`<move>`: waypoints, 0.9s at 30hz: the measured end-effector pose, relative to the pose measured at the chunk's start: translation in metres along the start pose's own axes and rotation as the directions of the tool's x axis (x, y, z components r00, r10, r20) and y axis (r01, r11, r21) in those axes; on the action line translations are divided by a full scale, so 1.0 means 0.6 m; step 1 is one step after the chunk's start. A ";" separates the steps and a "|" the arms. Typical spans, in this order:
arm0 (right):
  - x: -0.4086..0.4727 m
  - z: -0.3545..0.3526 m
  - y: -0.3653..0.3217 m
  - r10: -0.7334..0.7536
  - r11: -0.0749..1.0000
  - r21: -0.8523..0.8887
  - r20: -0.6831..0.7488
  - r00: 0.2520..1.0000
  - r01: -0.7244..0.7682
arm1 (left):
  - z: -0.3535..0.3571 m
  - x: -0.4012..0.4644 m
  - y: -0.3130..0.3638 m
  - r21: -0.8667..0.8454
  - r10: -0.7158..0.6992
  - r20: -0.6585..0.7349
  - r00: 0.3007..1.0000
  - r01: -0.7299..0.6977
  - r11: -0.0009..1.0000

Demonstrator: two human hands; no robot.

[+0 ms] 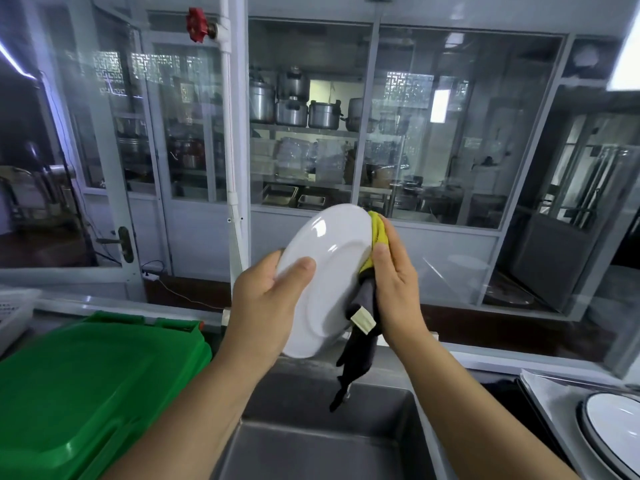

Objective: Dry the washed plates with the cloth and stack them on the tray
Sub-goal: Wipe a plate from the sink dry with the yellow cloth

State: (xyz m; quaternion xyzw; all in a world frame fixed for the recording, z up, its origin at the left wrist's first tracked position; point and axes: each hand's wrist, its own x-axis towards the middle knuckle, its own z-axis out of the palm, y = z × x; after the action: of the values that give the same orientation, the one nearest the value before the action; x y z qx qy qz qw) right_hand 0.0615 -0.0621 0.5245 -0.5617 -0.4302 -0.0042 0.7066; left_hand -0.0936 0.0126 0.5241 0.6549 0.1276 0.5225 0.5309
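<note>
A white plate (329, 271) is held tilted on edge above the sink, its underside facing me. My left hand (266, 296) grips its lower left rim, thumb on the near face. My right hand (393, 282) presses a yellow and dark grey cloth (363, 313) against the plate's far right side, thumb on the near edge; the cloth's dark tail hangs down toward the sink. At the lower right, a white plate with a dark rim (613, 427) lies on a steel tray (550, 393).
A steel sink (311, 438) lies below my hands. A green plastic bin lid (86, 393) fills the lower left, with a white basket (14, 310) behind it. Glass partitions and a white pipe (235, 133) stand beyond the counter edge.
</note>
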 end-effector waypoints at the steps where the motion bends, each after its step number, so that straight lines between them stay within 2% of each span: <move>1: -0.005 0.001 0.003 0.033 0.998 0.054 0.002 0.999 -0.033 | -0.002 0.003 -0.001 -0.022 0.012 -0.011 1.000 -0.013 1.000; 4: -0.014 0.006 0.008 0.129 0.966 0.222 0.033 0.991 -0.134 | -0.001 0.005 -0.015 -0.117 0.016 0.004 1.000 -0.015 0.993; 7: -0.005 -0.012 0.006 0.185 0.952 0.249 -0.013 0.983 -0.176 | -0.012 0.007 -0.033 -0.182 -0.044 0.105 0.994 0.062 0.981; 9: -0.001 -0.029 0.004 0.150 0.972 0.183 0.001 0.989 -0.148 | -0.032 0.018 -0.033 -0.119 -0.119 0.224 0.967 0.148 0.982; 12: -0.002 -0.037 -0.004 0.069 0.998 0.004 0.096 0.993 -0.069 | -0.050 0.050 -0.019 0.022 -0.221 0.382 0.898 0.230 0.973; 15: -0.007 -0.033 -0.014 -0.060 0.970 -0.222 0.185 0.981 0.101 | -0.044 0.063 -0.010 0.141 -0.226 0.404 0.887 0.184 0.973; 17: -0.012 -0.031 -0.024 -0.124 0.936 -0.296 0.234 0.964 0.193 | -0.040 0.055 -0.014 0.135 -0.209 0.379 0.901 0.169 0.976; 19: -0.016 -0.027 -0.033 -0.222 0.845 -0.414 0.303 0.927 0.338 | -0.033 0.042 -0.018 0.118 -0.198 0.358 0.913 0.167 0.979; 21: -0.017 -0.015 -0.039 -0.345 0.657 -0.540 0.405 0.847 0.525 | -0.021 0.031 -0.019 0.152 -0.188 0.356 0.915 0.142 0.978; 23: -0.013 -0.008 -0.046 -0.407 0.530 -0.587 0.457 0.791 0.612 | -0.008 0.023 -0.014 0.158 -0.172 0.343 0.923 0.124 0.980; 25: -0.005 -0.009 -0.050 -0.419 0.563 -0.557 0.445 0.791 0.611 | -0.002 0.019 -0.008 0.123 -0.149 0.301 0.942 0.117 0.985; 27: 0.002 -0.017 -0.042 -0.375 0.716 -0.475 0.356 0.856 0.511 | -0.006 0.017 -0.001 0.086 -0.125 0.238 0.963 0.108 0.990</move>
State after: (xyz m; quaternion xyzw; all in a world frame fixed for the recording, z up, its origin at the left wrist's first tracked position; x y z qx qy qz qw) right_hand 0.0561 -0.0790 0.5450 -0.6174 -0.6127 -0.2328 0.4350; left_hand -0.0917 0.0223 0.5288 0.7239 0.1187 0.4014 0.5485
